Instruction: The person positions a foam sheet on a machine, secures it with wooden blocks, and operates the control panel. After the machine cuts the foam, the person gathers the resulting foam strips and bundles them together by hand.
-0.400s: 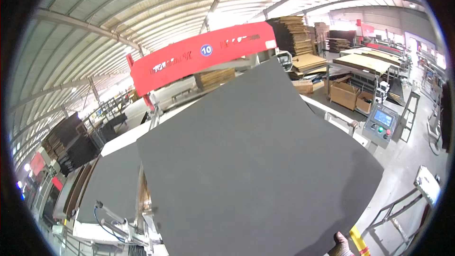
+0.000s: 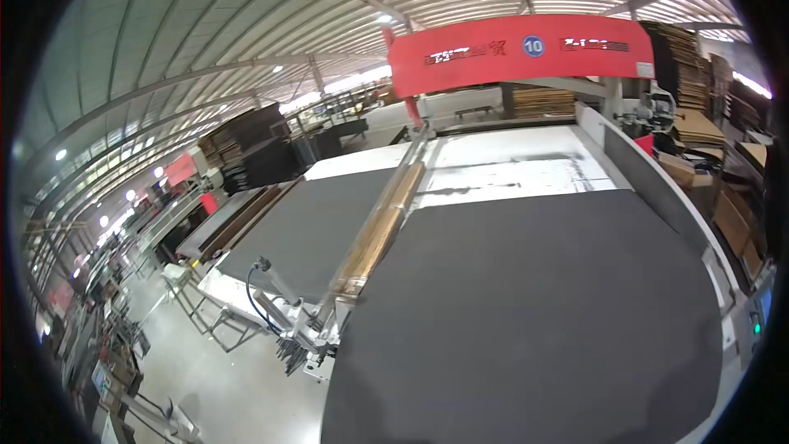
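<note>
Neither of my hands shows in the head view. A large dark grey sheet lies on the right-hand bed of the machine and runs out of the picture at the bottom. Beyond its far edge, the white bed surface is bare, with dark smudges on it. A second dark grey sheet rests on the left-hand bed. Between the two sheets runs a long rail with a wooden strip. Whether my hands touch the near edge of the right sheet cannot be seen.
A red machine beam spans the far end. Pneumatic cylinders with a blue hose stick out at the rail's near end. A raised side wall borders the right bed. Stacked boards stand behind right, dark stacks far left.
The grey sheet, tilted up before with my right hand at its near right edge, now lies lower on the bed. The view has turned left, and my right hand is out of it.
</note>
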Motion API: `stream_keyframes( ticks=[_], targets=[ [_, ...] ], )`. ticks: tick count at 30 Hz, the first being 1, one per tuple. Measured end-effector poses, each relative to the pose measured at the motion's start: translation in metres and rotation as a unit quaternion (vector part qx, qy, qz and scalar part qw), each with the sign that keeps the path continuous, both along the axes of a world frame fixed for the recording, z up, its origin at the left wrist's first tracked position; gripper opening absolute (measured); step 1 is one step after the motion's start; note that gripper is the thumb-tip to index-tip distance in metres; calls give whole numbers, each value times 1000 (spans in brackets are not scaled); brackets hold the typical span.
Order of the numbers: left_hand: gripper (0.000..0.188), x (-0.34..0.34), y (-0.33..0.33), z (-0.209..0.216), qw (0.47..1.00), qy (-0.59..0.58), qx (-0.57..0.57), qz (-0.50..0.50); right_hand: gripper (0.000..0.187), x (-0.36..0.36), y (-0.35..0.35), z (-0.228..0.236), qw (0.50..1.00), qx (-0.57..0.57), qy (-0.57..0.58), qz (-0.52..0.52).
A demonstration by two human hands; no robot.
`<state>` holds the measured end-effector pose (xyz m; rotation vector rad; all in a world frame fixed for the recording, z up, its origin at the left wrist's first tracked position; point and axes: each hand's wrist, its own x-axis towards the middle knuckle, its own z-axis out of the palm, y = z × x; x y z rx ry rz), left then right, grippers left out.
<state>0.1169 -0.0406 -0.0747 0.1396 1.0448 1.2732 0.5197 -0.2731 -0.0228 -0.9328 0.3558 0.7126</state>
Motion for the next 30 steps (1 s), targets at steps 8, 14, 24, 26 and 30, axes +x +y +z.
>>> stream_keyframes(
  ticks=[8,14,24,26,30],
  targets=[
    [58,70,230,72,914,272,268,-135,53,118,245,59,959,170,-209,83],
    [52,165,403,118,996,30,-13,-83,46,255,427,-21,987,140,-30,78],
    [79,37,521,107,351,872,36,-340,41,377,432,-159,982,-31,-187,13],
    [68,12,526,98,252,872,-1,-420,49,299,495,-87,773,-478,-405,-104],
    [44,-9,549,101,271,813,127,-500,66,168,567,21,670,-380,-631,-97]
  ],
)
